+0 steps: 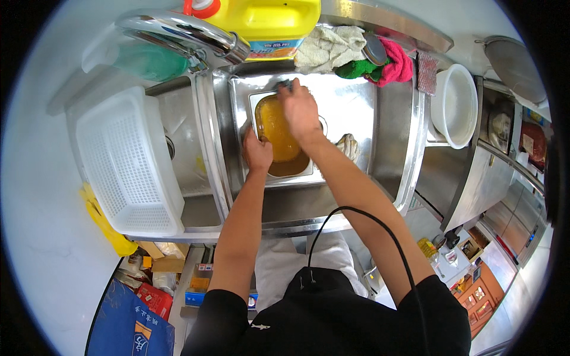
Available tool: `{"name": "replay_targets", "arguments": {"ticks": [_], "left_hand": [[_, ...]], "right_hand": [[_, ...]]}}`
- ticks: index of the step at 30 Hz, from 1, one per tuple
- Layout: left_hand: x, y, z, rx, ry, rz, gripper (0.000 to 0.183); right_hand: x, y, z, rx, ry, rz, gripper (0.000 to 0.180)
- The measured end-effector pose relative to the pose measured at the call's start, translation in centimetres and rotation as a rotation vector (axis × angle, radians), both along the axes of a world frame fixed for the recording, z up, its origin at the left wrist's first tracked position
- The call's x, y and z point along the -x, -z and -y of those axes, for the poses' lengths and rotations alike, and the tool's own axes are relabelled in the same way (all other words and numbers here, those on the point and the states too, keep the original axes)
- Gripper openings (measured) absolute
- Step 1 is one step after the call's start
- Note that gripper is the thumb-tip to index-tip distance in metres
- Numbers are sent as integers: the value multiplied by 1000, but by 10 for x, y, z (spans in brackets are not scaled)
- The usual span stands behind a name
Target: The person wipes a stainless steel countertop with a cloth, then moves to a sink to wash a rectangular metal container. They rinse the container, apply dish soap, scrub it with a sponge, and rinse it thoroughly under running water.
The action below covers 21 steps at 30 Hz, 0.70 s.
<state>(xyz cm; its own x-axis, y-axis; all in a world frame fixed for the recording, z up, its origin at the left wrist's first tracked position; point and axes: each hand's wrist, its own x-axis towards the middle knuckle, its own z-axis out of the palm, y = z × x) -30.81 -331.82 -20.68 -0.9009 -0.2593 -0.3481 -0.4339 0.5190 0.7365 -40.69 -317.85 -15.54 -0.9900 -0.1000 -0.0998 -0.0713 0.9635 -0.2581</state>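
Observation:
A rectangular metal pan (pixel 289 171) with brownish-yellow liquid (pixel 277 129) in it sits in the right basin of a stainless steel sink (pixel 347 104). At the pan's left edge my left hand (pixel 258 152) grips the rim, thumb on top. My right hand (pixel 301 109) is over the pan's upper right side, its fingers on a dark scouring pad (pixel 283 85) at the far rim; hand and pad are slightly blurred. A crumpled, stained cloth or glove (pixel 348 147) lies in the basin to the right of the pan. The basin's drain is partly hidden by my right hand.
A chrome faucet (pixel 187 33) reaches over the sink's back left. A white perforated basket (pixel 129 160) stands in the left basin. Behind are a yellow jug (pixel 267 22), a pale towel (pixel 329 46) and pink (pixel 394 62) and green cloths (pixel 358 69). A white tub (pixel 455 106) stands right.

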Motion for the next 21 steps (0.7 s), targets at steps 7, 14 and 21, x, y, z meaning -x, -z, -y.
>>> {"name": "replay_targets", "arguments": {"ticks": [7,14,21], "left_hand": [[-3,6,5,-74,-8,-32,37],[2,-1,2,72,38,171,51],[0,-4,-4,-88,-74,-42,42]], "right_hand": [[-7,-18,46,107,-135,29,46],[-22,-16,-22,94,148,-45,37],[-6,-12,58,110,-115,-110,32]]}}
